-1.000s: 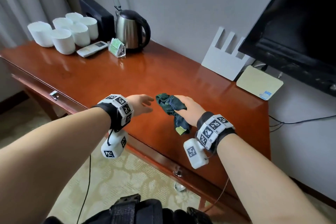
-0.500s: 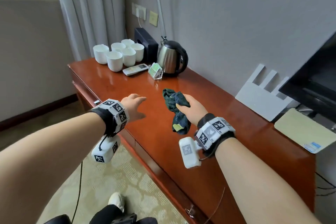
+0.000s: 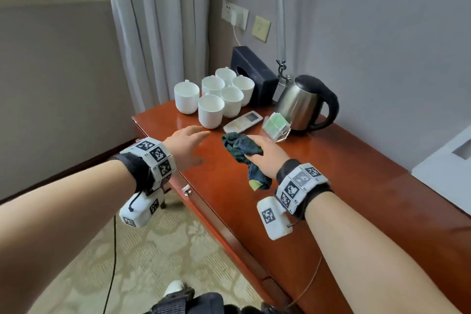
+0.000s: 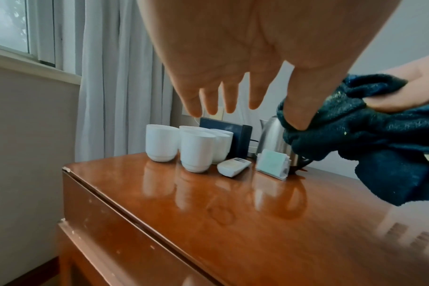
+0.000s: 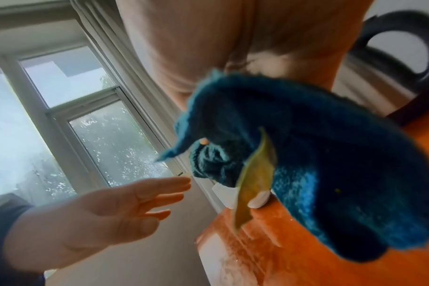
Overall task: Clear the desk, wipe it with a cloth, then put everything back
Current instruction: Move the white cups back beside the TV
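My right hand [image 3: 265, 155] grips a crumpled dark teal cloth [image 3: 240, 146] above the glossy red-brown desk [image 3: 318, 186]; the cloth [image 5: 306, 154] hangs bunched with a yellow tag. My left hand [image 3: 187, 144] hovers open with straight fingers [image 4: 208, 100] above the desk's left end, holding nothing. Just beyond both hands stand several white cups [image 3: 211, 111], a white remote [image 3: 243, 121], a clear card holder with green paper [image 3: 276, 126] and a steel kettle [image 3: 303, 104]. A black box [image 3: 254, 74] sits behind the cups.
A grey curtain [image 3: 153, 33] and a window [image 4: 10, 29] lie left of the desk. Wall sockets [image 3: 234, 14] with a plugged cable are above the box. A white object [image 3: 448, 168] sits at the right edge. Patterned carpet [image 3: 153, 250] lies below the desk front.
Both hands have travelled left along the desk toward the cups and kettle, the right one carrying the cloth. The view has swung left; the TV has left the frame.
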